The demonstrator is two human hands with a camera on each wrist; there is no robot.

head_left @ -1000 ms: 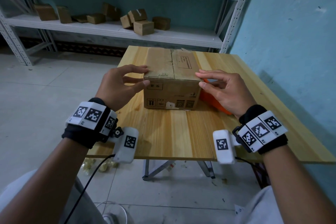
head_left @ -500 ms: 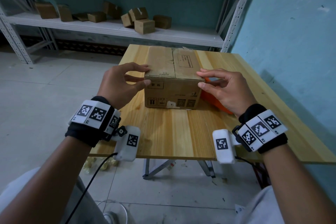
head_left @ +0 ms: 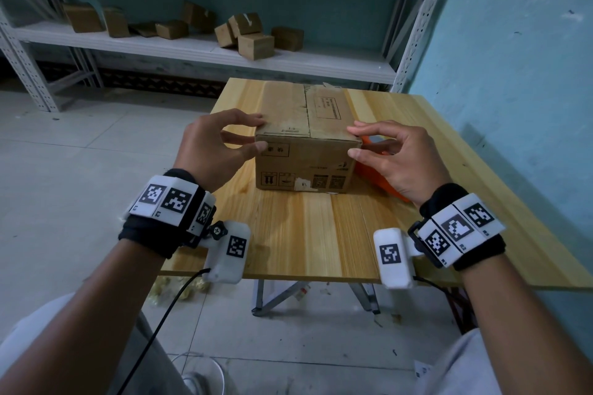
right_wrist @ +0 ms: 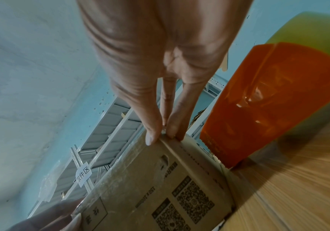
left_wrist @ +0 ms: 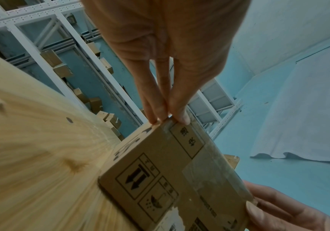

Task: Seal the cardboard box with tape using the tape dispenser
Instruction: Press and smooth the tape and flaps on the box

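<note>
A closed brown cardboard box stands in the middle of the wooden table, its top flaps meeting along a centre seam. My left hand pinches the box's near top-left corner, thumb on the front face and fingers on the left side. The left wrist view shows the same hold on the box. My right hand pinches the near top-right corner the same way. An orange tape dispenser lies just right of the box, mostly hidden behind my right hand, and fills the right wrist view's right side.
A white metal shelf with several small cardboard boxes stands behind the table. A blue wall runs close along the table's right side. The table's front edge is near my wrists, with tiled floor to the left.
</note>
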